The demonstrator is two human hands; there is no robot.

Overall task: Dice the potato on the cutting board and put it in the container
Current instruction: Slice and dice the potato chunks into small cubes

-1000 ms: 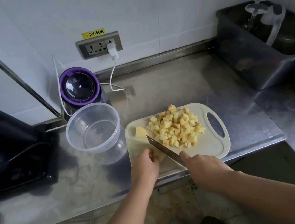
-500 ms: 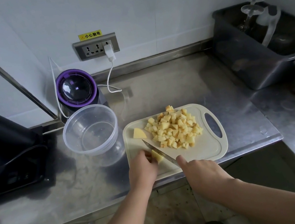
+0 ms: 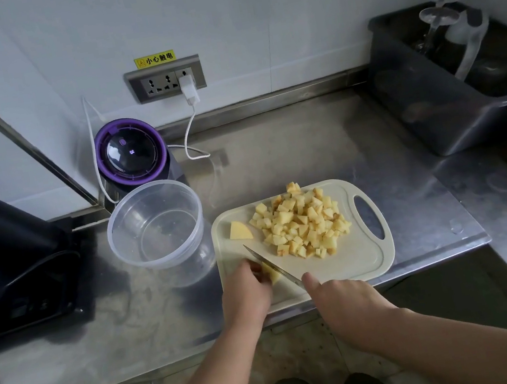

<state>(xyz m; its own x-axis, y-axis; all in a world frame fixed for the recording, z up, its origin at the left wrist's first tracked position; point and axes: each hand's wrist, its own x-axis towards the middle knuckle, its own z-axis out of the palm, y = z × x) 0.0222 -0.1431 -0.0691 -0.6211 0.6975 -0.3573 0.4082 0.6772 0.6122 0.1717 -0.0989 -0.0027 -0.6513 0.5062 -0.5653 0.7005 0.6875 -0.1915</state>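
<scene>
Dicing under way on the cutting board [image 3: 359, 261], nearly done.
Pinned under the curled left hand [image 3: 245, 289], a small potato piece [image 3: 273, 275]; gripped in the right hand [image 3: 342, 298], the knife [image 3: 271, 264], blade against it. Mid-board, the diced pile [image 3: 303, 222]; beside the board, the container [image 3: 124, 235], holding nothing. Next, probably: short even cuts, fingertips tucked clear.

Over the cutting board [image 3: 359, 261]: left hand [image 3: 245, 289] on a potato piece [image 3: 273, 276]; right hand [image 3: 342, 301] with knife [image 3: 274, 266] alongside

The left hand [image 3: 245, 289] covers most of a potato piece [image 3: 274, 275]; the right hand [image 3: 342, 298] hides the handle of the knife [image 3: 270, 264].
</scene>
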